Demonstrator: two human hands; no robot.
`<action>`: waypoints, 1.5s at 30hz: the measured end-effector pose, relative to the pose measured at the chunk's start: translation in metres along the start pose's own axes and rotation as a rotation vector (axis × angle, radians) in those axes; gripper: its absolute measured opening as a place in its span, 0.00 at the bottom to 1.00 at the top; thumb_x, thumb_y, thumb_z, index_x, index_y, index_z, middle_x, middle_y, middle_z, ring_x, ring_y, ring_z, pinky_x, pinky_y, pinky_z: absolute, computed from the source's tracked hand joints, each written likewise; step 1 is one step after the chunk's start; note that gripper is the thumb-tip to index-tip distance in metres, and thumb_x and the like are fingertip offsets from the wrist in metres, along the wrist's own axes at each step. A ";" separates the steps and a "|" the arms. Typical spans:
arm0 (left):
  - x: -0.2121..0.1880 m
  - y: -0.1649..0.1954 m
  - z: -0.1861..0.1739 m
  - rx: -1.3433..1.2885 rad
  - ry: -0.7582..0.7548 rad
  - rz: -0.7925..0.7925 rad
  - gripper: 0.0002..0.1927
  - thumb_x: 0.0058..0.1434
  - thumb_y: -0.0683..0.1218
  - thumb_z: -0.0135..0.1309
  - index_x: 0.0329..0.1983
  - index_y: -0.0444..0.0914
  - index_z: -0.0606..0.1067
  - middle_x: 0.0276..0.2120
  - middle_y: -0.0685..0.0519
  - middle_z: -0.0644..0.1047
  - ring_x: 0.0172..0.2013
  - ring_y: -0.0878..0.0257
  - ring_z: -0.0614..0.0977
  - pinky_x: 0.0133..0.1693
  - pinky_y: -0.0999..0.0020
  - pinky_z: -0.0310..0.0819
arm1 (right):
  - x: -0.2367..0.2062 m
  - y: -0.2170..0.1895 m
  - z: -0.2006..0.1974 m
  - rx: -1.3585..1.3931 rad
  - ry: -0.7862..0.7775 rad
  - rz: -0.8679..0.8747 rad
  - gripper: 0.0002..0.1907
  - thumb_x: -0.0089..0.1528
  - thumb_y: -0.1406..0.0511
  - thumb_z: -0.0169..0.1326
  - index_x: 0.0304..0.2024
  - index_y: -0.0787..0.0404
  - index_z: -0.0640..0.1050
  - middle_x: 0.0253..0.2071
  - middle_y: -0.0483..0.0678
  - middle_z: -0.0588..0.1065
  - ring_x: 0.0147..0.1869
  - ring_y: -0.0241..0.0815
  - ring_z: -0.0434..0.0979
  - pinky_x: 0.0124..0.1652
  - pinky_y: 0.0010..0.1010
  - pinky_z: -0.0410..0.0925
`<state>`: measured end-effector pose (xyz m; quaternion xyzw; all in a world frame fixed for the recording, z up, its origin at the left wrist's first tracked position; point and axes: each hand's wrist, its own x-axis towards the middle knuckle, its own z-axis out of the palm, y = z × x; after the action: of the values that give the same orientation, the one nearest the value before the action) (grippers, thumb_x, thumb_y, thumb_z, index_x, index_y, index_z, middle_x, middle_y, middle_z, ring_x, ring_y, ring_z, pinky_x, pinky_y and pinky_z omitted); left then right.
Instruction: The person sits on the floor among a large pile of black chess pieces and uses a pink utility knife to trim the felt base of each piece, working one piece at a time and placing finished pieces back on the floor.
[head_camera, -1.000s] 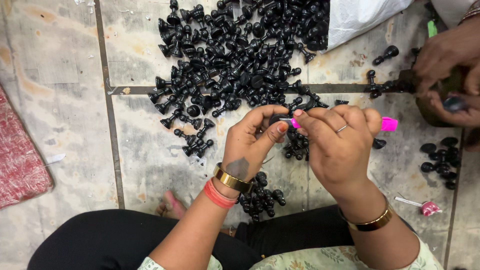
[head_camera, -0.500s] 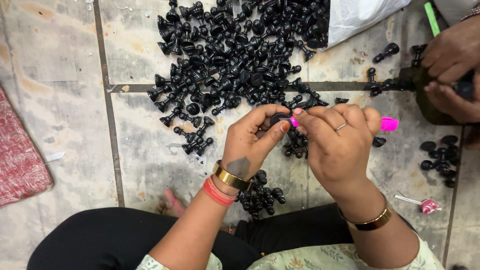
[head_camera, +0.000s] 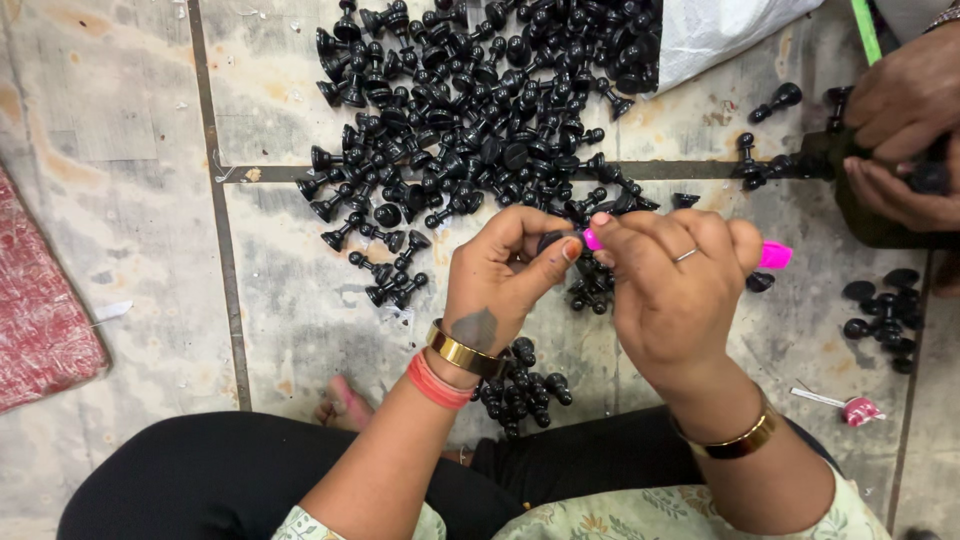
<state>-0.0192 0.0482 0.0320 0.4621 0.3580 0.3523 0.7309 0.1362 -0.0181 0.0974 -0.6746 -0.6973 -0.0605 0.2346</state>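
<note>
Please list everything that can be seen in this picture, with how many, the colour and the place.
pawn-shaped pieces: a large heap, too many to count, black, on the floor ahead of the hands.
small pile of pieces: several, black, by the left wrist.
group of pieces: a few, black, at the right edge.
pink tool: one, bright pink, held in the right hand.
white sack: one, white, top right.
red cloth: one, red, left edge.
lollipop: one, pink with a white stick, on the floor at the right.
tiled floor: grey, worn, under everything.
other person's hands: two, top right, on a dark object.
left hand: pinches a small dark piece; gold and red bangles.
right hand: wears a ring and a gold bangle.
</note>
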 end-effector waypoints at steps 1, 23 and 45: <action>0.000 -0.003 0.001 -0.025 0.002 -0.011 0.10 0.66 0.40 0.62 0.48 0.34 0.77 0.33 0.57 0.79 0.34 0.74 0.78 0.37 0.79 0.75 | -0.001 0.001 0.002 0.012 0.013 0.028 0.13 0.66 0.72 0.58 0.53 0.54 0.81 0.47 0.39 0.79 0.51 0.44 0.72 0.53 0.36 0.55; 0.006 -0.018 -0.001 -0.106 -0.151 -0.224 0.16 0.69 0.44 0.55 0.57 0.34 0.69 0.44 0.51 0.83 0.43 0.67 0.84 0.41 0.71 0.81 | -0.005 0.005 0.020 0.501 -0.131 0.351 0.06 0.65 0.69 0.61 0.45 0.63 0.80 0.36 0.48 0.79 0.37 0.30 0.74 0.37 0.24 0.68; 0.011 -0.008 -0.004 -0.406 -0.090 -0.113 0.20 0.73 0.39 0.48 0.67 0.33 0.67 0.56 0.47 0.78 0.55 0.63 0.80 0.58 0.64 0.78 | 0.008 -0.004 0.005 0.068 -0.061 0.053 0.19 0.64 0.69 0.62 0.58 0.57 0.81 0.45 0.46 0.78 0.48 0.48 0.75 0.52 0.40 0.65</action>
<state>-0.0156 0.0566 0.0216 0.2998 0.2721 0.3548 0.8428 0.1309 -0.0091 0.0970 -0.6860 -0.6877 -0.0101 0.2375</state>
